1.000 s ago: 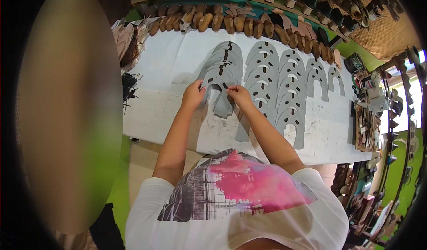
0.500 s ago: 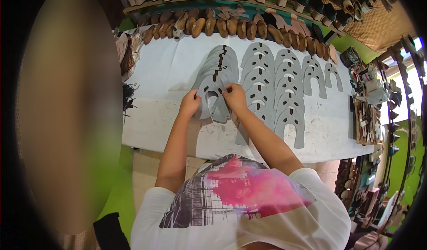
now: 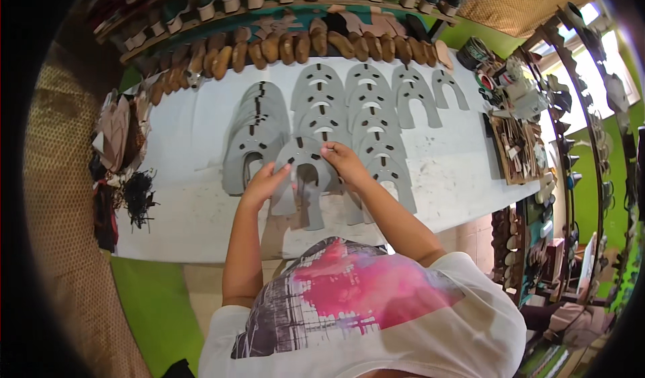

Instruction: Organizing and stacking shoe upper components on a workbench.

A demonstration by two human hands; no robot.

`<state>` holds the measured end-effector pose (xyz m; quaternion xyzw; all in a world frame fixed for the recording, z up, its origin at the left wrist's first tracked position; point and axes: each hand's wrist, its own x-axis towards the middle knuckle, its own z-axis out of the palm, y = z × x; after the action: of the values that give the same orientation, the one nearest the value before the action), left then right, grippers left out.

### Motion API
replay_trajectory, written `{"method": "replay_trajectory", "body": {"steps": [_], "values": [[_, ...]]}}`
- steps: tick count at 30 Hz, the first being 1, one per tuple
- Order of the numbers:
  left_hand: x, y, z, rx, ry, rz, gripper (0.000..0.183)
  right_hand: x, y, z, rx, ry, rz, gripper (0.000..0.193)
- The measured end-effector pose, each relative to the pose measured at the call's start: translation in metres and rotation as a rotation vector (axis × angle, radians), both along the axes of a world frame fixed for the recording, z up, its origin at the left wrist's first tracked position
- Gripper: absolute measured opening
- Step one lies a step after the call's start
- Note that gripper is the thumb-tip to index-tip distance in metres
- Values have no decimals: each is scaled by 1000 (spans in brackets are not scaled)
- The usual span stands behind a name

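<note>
The left hand (image 3: 264, 184) is gripping a grey horseshoe-shaped piece (image 3: 306, 155) by its left side, thumb lying on top and fingers closing on it; the right hand (image 3: 344, 161) is pinching the same piece at its upper right, fingertips clamping on its edge; the piece is hanging over the near edge side of the white table (image 3: 181, 176), its two legs pointing toward the person and dark tabs showing around its arch; whether it is touching the table, one cannot tell.

Just left of it an overlapping pile (image 3: 269, 136) of like pieces is stretching toward the far edge; beyond the hands a column of grey pieces (image 3: 319, 112) is running the same way, and a second column (image 3: 369, 124) is lying beside it; farther toward the right edge a short column (image 3: 406, 99) and a lone grey piece (image 3: 443, 79) are lying. Brown shoe lasts (image 3: 287, 47) are lining the far edge; a dark tin (image 3: 474, 53) is standing by the far right corner; a tangle of black strands (image 3: 139, 196) is sitting at the left edge.
</note>
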<state>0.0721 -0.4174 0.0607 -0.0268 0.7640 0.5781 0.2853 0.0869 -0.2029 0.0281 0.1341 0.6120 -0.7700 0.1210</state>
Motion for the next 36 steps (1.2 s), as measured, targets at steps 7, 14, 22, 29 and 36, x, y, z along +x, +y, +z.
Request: {"method": "replay_trajectory", "body": {"steps": [7, 14, 22, 29, 36], "values": [[10, 140, -22, 291, -104, -98, 27, 43, 143, 7, -43, -63, -63, 43], [23, 275, -39, 314, -167, -68, 24, 74, 260, 20, 99, -287, -140, 34], [-4, 344, -49, 250, -92, -127, 34, 49, 332, -1, 229, -268, 2, 35], [-39, 355, -70, -325, 329, -32, 45, 3, 350, -44, 710, 24, -106, 40], [-30, 348, -71, -433, 426, -42, 30, 11, 343, -31, 810, -32, 1, 35]]}}
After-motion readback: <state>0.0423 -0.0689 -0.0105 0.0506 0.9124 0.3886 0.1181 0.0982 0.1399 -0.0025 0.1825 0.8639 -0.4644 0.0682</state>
